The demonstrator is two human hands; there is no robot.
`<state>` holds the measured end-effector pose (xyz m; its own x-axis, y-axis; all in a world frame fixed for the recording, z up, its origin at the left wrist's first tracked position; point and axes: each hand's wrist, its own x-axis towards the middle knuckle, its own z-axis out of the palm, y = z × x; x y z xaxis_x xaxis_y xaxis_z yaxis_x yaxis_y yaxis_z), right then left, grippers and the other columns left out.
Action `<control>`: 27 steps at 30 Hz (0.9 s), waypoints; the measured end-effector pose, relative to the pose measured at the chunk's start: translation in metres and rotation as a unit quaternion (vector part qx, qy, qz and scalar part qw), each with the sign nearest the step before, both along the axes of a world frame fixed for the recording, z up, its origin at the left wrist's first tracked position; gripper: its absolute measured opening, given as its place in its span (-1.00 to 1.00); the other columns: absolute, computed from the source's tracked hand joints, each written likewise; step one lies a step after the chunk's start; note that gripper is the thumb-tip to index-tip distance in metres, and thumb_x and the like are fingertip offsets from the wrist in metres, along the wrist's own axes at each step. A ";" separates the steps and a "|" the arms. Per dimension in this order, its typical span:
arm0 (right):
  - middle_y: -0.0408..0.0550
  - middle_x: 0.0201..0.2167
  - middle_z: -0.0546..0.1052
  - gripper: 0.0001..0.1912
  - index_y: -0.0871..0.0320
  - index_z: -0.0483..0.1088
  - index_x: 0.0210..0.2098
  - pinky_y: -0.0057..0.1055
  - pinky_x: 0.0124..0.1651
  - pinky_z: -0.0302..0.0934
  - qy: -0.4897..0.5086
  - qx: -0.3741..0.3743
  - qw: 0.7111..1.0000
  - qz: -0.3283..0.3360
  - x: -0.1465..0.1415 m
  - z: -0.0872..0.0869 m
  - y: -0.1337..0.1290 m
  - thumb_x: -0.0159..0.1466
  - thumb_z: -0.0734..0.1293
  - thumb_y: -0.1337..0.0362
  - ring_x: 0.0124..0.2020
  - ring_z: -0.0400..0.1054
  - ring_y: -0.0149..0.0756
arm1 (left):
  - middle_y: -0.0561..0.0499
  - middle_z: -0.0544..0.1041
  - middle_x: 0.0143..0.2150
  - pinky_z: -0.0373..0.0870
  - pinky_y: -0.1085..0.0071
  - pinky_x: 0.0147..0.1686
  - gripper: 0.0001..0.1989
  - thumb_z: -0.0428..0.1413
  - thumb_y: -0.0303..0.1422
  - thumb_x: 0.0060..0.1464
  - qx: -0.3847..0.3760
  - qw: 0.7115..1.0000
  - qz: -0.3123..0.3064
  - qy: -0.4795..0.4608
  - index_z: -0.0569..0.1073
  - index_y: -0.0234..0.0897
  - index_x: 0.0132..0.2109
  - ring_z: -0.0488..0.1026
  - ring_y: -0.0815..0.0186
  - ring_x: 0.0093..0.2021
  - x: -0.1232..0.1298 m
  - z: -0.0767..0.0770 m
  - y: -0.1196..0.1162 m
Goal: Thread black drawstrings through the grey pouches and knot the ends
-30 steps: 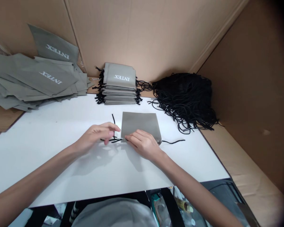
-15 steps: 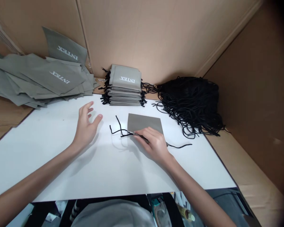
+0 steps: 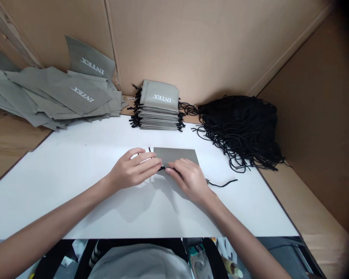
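Note:
A grey fabric pouch [image 3: 176, 154] lies on the white table in front of me. My right hand [image 3: 189, 178] is closed on its near edge, thumb and fingers pinching the fabric. A black cord [image 3: 224, 185] sticks out at the pouch's right corner, its loose end trailing on the table. At the left corner my left hand [image 3: 136, 168] is closed around the cord ends, close to the right fingertips. Its fingers cover most of the cord there; one tip shows above them.
Behind the pouch stands a stack of finished-looking INTEX drawstring pouches [image 3: 159, 99]. Flat grey pouches [image 3: 61, 95] are heaped at the left back. A pile of black cords [image 3: 241, 128] lies at the right back. Cardboard walls [image 3: 215, 46] enclose the white table [image 3: 61, 166].
My left hand has moved right from open air over the table and closed on the cord ends. The right hand keeps its pinch on the pouch. The view has shifted slightly.

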<state>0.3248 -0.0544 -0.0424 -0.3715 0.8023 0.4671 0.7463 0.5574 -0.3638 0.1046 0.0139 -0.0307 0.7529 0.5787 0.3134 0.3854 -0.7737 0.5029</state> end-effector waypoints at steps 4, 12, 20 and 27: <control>-0.05 -0.44 0.52 -0.75 0.18 0.43 -0.25 -0.37 -0.35 0.17 0.017 -0.022 0.999 -0.018 -0.001 -0.001 0.000 0.45 0.17 0.25 -0.42 0.32 -0.27 | 0.00 0.61 -0.01 0.25 0.11 0.08 -0.78 0.03 -0.37 0.28 0.001 1.000 -0.014 0.004 0.57 -0.04 -0.13 0.50 0.12 0.02 0.003 -0.004 -0.006; -0.05 -0.45 0.50 -0.76 0.20 0.46 -0.25 -0.35 -0.36 0.17 0.005 -0.024 0.999 -0.042 0.005 -0.005 0.002 0.43 0.19 0.27 -0.42 0.33 -0.25 | -0.17 0.52 0.09 0.18 0.16 0.08 -0.82 -0.02 -0.43 0.26 0.241 0.968 0.014 0.076 0.49 -0.24 -0.15 0.38 0.06 0.13 0.004 -0.017 -0.010; -0.10 -0.43 0.45 -0.79 0.17 0.43 -0.26 -0.41 -0.31 0.11 0.096 -0.165 0.981 -0.041 0.014 0.007 0.001 0.42 0.23 0.22 -0.37 0.29 -0.30 | -0.04 0.58 -0.07 0.19 0.16 0.03 -0.82 0.03 -0.39 0.29 0.285 0.957 0.042 -0.009 0.48 -0.22 -0.28 0.42 0.14 0.01 -0.017 0.004 0.016; -0.21 -0.51 0.26 -0.69 0.16 0.34 -0.43 -0.45 -0.39 -0.01 0.252 -0.306 0.918 -0.004 0.016 0.022 -0.005 0.36 0.29 0.10 -0.46 0.10 -0.41 | -0.14 0.54 -0.02 0.05 -0.04 0.20 -0.79 0.04 -0.33 0.29 0.244 0.958 0.130 0.081 0.52 -0.29 -0.25 0.39 0.04 0.08 -0.006 0.009 0.065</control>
